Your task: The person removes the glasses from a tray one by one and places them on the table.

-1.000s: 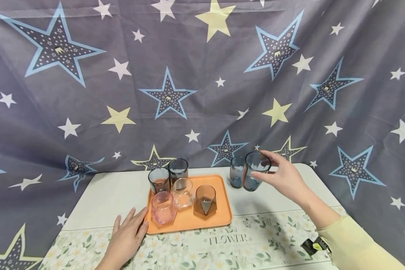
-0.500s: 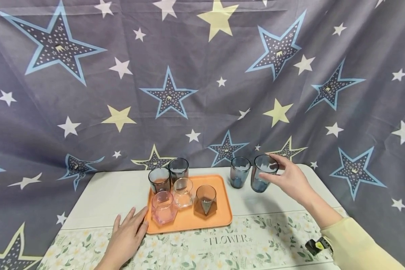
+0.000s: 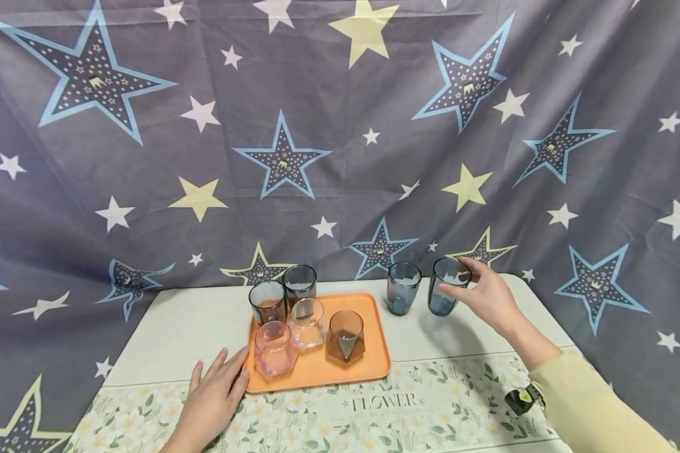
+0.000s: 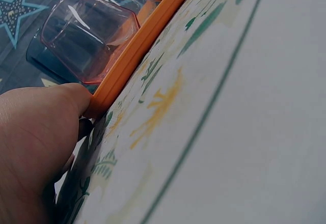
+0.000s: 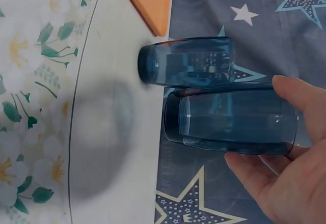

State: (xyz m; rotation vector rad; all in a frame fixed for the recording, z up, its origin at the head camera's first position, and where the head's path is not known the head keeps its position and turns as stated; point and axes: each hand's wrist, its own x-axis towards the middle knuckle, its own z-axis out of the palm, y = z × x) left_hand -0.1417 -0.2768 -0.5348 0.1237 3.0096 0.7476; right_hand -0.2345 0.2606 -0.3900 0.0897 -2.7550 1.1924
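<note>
My right hand holds a blue glass near its rim, between thumb and fingers. In the right wrist view that tumbler appears lifted off the table, its shadow on the cloth. A second blue glass stands upright to its left, apart from it. My left hand lies with fingers extended at the left edge of the orange tray, touching it. On the tray stand a pink glass, a clear glass, a brown glass and two dark glasses at the back left.
A floral cloth covers the front of the white table. A grey curtain with stars hangs right behind the table's back edge. The right wrist wears a dark strapped device.
My right hand has carried the blue glass to the right, opening a gap from the other blue glass. The left hand and the tray have stayed in place.
</note>
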